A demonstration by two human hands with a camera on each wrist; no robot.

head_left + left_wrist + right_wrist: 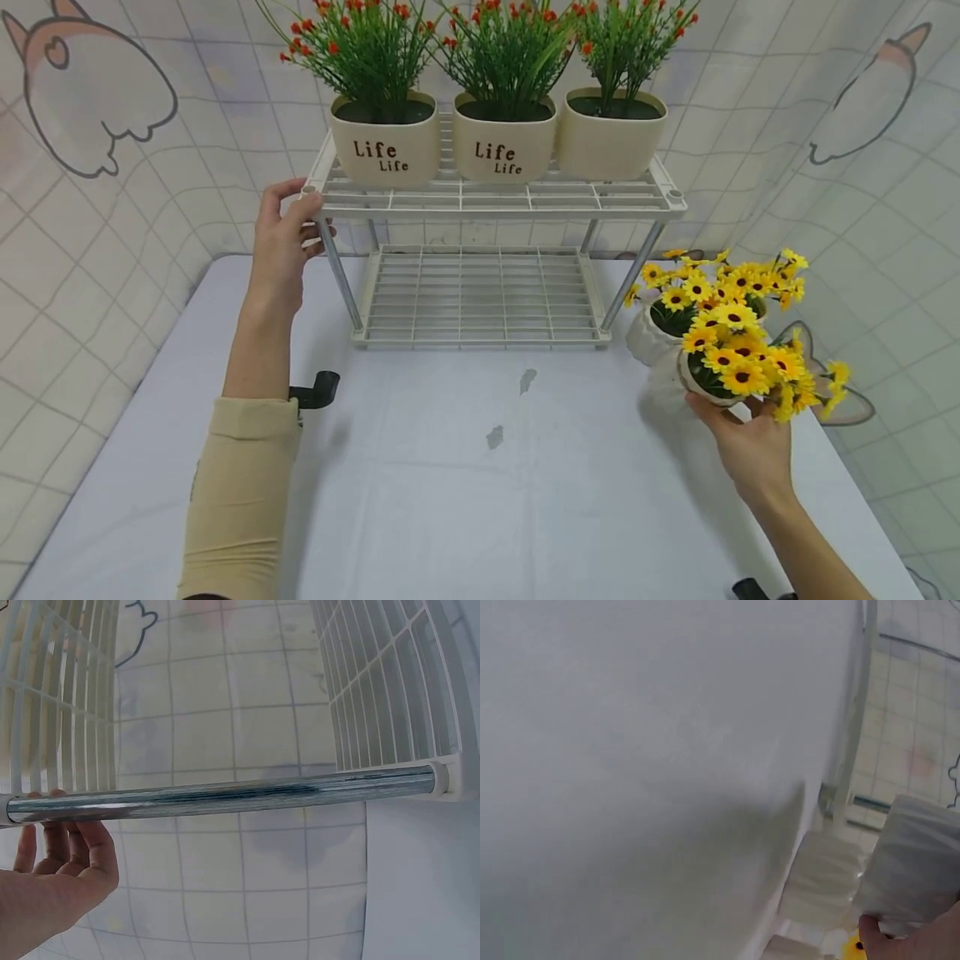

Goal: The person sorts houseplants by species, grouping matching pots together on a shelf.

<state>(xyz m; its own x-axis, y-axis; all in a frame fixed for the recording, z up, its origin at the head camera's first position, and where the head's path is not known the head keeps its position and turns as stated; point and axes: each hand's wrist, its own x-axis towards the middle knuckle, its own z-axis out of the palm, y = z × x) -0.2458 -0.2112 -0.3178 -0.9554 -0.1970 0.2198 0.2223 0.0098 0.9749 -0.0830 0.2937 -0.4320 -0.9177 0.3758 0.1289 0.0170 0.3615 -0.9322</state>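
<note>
My left hand [283, 233] grips the front left corner of a white two-tier shelf rack [495, 214], thumb on the top edge. In the left wrist view, its fingers [97, 847] curl behind the metal post [247, 796] close to the upper tier. At the right, my right hand [757, 454] holds a white flowerpot [911, 862] of yellow daisy-like flowers [742, 375] by its rim, raised above the table. A second white pot [647, 337] with similar yellow flowers [693, 287] stands just behind it, beside the rack.
Three cream pots, a left one [386, 154], a middle one [504, 150] and a right one [611, 146], hold red-flowered plants on the upper tier. The lower tier [480, 296] is a bare grid. A white cloth covers the table [435, 517]; a tile-patterned backdrop surrounds it.
</note>
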